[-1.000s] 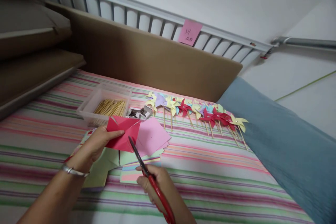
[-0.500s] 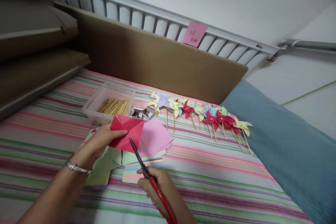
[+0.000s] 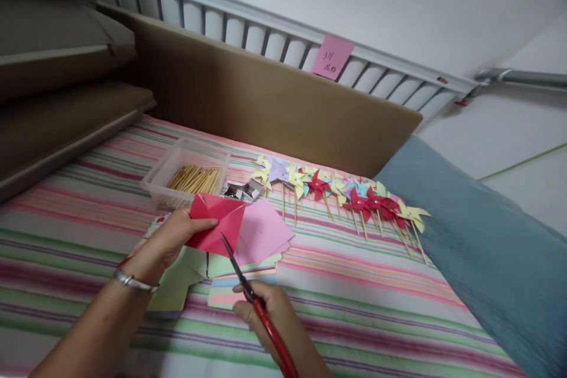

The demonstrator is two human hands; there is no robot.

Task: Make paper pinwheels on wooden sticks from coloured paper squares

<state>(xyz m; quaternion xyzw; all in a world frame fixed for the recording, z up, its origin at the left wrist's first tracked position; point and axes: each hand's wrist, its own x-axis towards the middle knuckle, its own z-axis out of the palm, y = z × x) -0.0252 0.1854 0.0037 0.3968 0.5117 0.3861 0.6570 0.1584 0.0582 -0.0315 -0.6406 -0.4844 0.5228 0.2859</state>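
My left hand (image 3: 182, 235) grips a square of red paper (image 3: 217, 218) by its left side, thumb on top. Slits run in from the paper's upper corners. In my right hand (image 3: 266, 310) is a pair of scissors (image 3: 241, 277) with red handles, its dark blades together or nearly so across the paper's lower right part. Beneath the red square lie pink paper (image 3: 263, 230) and a fanned stack of coloured sheets (image 3: 243, 289). Green and yellow cut sheets (image 3: 170, 289) lie under my left wrist, partly hidden by it.
A clear plastic box (image 3: 162, 174) holds thin wooden sticks (image 3: 195, 179). Small open boxes (image 3: 241, 189) with dark bits stand beside it. Finished paper pinwheels (image 3: 319, 185) lie in a row to the right. A cardboard panel (image 3: 274, 100) stands behind; wrapped packages (image 3: 66, 112) are piled at left.
The view has shifted slightly, so the background sits a little further right. Both hands, the red paper and the scissors keep nearly the same pose.
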